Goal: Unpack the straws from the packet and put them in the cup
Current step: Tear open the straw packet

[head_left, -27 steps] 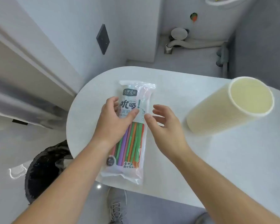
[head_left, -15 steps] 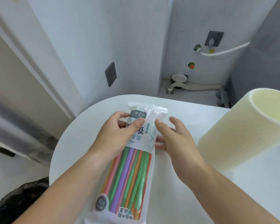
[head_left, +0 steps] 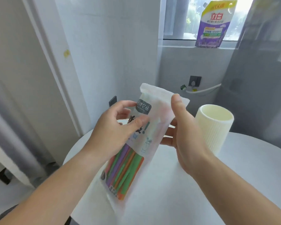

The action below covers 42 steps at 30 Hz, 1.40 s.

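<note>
A translucent white packet [head_left: 154, 111] of straws is lifted off the table and held tilted, its sealed top pointing up and away. Green, purple, orange and pink straws [head_left: 125, 169] show through its lower half. My left hand [head_left: 117, 130] pinches the packet's left side below the dark label. My right hand [head_left: 182, 132] holds its right edge, thumb near the top corner, fingers behind. A cream ribbed cup [head_left: 217, 127] stands upright on the white round table [head_left: 234, 184], just right of my right hand.
A purple and yellow refill pouch [head_left: 215, 25] leans on the window sill at the back. White wall and door frame [head_left: 58, 65] rise close on the left. A wall socket [head_left: 195, 81] and a white hose [head_left: 203, 90] lie behind the cup.
Both hands picked the packet up off the table and raised it. The view tilted upward, so the window sill came into sight and the cup now appears upright.
</note>
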### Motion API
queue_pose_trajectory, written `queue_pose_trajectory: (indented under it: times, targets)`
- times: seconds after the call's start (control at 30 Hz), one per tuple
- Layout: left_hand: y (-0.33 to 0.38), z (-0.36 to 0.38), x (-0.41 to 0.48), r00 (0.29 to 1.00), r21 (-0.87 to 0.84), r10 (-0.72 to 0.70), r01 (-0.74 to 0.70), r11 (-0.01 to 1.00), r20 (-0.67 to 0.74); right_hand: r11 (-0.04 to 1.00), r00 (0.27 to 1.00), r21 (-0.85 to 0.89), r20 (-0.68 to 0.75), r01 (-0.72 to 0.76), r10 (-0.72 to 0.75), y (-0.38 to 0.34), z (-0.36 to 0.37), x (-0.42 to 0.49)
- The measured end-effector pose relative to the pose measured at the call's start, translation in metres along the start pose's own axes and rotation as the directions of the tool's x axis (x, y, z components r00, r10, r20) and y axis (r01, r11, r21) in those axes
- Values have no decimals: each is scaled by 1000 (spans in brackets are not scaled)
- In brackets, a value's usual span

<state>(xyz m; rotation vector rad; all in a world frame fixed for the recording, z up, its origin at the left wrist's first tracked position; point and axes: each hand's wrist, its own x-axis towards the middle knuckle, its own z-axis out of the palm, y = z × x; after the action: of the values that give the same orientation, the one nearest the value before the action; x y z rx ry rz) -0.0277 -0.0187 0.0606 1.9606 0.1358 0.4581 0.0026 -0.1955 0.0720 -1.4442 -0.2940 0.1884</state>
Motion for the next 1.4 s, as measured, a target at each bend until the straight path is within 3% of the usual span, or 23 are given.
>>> queue_pose_trajectory:
  times: [0.17,0.33,0.47,0.57,1.13,1.4]
  targets:
    - [54,-6,-36,984,159,170,-159,974,-56,984,987,-82,13,159,-159,-35,-8,-49]
    - [84,7,-83,984,-2,179,-179,984,-5,981,980,-41,55,191,-189,-41,-17,-102]
    - [85,14,-119,985,-246,124,-91,965,123,989,992,-80,52,120,-116,-42,-19,-135]
    - [81,13,-133,976,-330,112,-45,943,186,989,995,-125,64,81,-73,-38,-21,-149]
    - [69,4,-141,969,-380,92,2,925,229,991,989,-103,125,90,-76,-36,-23,-167]
    - [66,8,-143,969,-432,32,80,898,246,989,991,-87,72,121,-115,-30,-18,-166]
